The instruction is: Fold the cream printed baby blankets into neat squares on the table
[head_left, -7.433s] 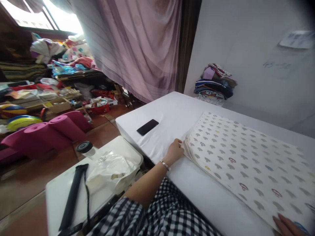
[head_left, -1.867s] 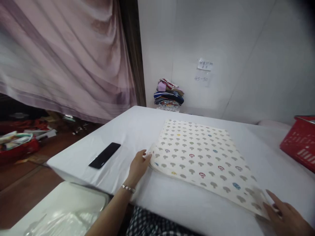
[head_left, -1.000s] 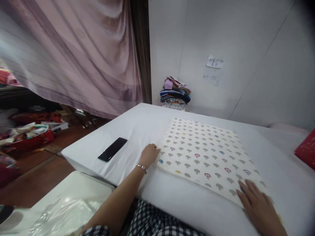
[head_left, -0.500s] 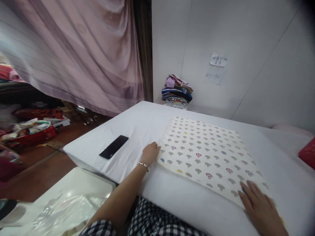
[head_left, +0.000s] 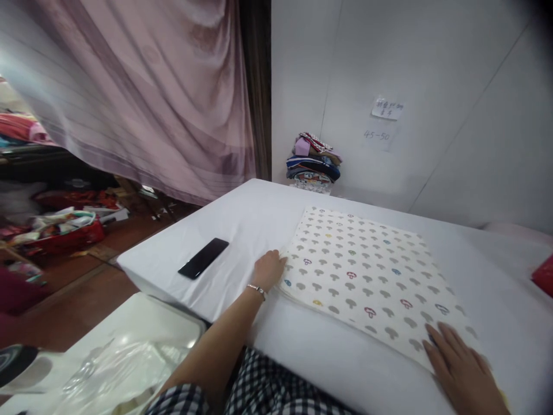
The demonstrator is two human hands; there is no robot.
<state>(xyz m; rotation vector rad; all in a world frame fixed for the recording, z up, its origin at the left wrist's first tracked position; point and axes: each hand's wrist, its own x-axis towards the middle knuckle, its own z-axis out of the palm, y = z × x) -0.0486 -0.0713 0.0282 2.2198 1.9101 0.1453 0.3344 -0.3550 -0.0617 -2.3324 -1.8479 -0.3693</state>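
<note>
A folded cream cloth [head_left: 363, 271] with a grey mushroom print and a few coloured mushrooms lies flat on the white-covered table [head_left: 254, 210]. My left hand [head_left: 268, 270], with a bracelet at the wrist, is closed at the cloth's left edge, fingertips on the fabric. At the near right corner my right hand [head_left: 462, 366] lies flat on the cloth, its fingers stretched out. A black phone [head_left: 203, 258] rests on the table to the left of my left hand, apart from it.
Against the wall stands a pile of folded textiles [head_left: 313, 158]. A pink curtain [head_left: 185, 104] hangs at the left. Clear plastic [head_left: 125, 369] covers part of a white surface [head_left: 159, 317] at my near left. A red object [head_left: 543, 275] sits at the right edge.
The whole view has shifted slightly, so things appear a little further right. Both hands keep nearly the same places on the cloth, which looks unchanged.
</note>
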